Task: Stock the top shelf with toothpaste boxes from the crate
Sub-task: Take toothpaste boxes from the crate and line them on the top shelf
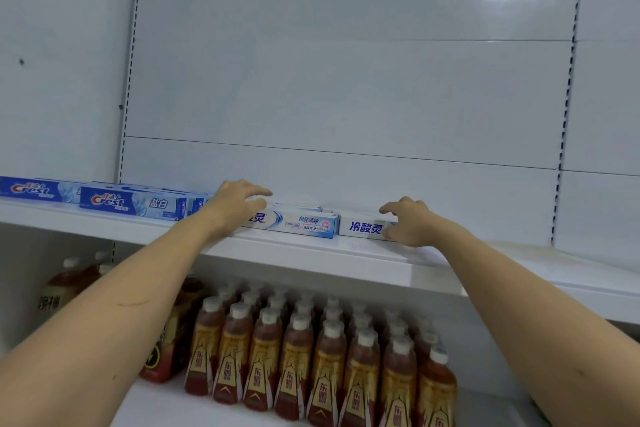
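White top shelf [311, 255]: two Crest boxes [131, 205], two hands.

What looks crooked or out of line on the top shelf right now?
Nothing stands out. The white toothpaste boxes lie flat along the top shelf edge, end to end, beside the blue Crest boxes.

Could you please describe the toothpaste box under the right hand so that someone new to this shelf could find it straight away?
Start at the white top shelf, above the rows of brown drink bottles. Follow the boxes along its front edge rightwards, past the blue Crest boxes and the left hand. The last one, touched by the right hand, is the white toothpaste box with bold blue Chinese characters; nothing lies beyond it.
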